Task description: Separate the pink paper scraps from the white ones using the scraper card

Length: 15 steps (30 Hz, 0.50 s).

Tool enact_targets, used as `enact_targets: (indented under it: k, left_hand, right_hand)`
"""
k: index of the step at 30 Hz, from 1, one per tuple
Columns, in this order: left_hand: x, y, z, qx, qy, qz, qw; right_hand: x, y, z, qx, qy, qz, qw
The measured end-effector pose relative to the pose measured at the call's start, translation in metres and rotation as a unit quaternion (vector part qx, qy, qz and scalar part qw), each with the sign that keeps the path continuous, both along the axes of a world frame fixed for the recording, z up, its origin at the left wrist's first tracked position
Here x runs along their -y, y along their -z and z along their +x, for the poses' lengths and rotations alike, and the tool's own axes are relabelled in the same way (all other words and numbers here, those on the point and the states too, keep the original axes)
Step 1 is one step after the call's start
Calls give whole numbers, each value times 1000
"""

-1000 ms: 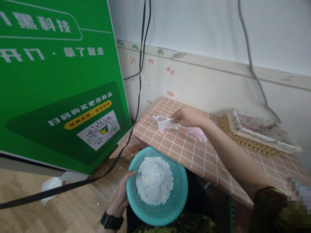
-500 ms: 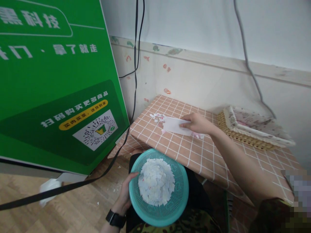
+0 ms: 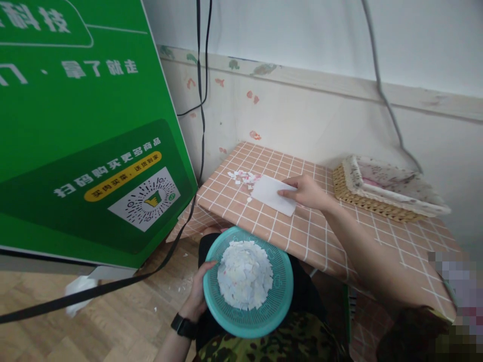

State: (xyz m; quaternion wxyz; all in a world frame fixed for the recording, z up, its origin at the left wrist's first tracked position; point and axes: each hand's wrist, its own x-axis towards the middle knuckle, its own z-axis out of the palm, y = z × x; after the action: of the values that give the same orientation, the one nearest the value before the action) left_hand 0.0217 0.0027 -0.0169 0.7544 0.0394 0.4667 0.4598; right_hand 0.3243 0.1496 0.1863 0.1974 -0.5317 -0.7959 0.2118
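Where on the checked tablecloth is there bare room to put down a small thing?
Free: tablecloth between the white card, right forearm and its near edge; also between card and wall. Crowded: where the right hand holds the card by the paper scraps, and under the wicker basket.

Brown checked table [image 3: 313, 227] bearing paper scraps [image 3: 246, 177], cloth-lined wicker basket [image 3: 381, 202].

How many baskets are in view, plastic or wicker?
2: the teal plastic basket, held by the left hand in front of the table, and the wicker basket, standing on that table.
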Motion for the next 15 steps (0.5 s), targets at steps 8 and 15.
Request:
enact_targets:
  k: [8,15]
  left_hand:
    - [-3,-1,2,0,7,-11,1000]
    - [-3,7,0,-16,-1,8,1000]
  right_hand:
    - [55,13,-48,-65,26,45,996]
    - [61,38,-99,-59,54,53,995]
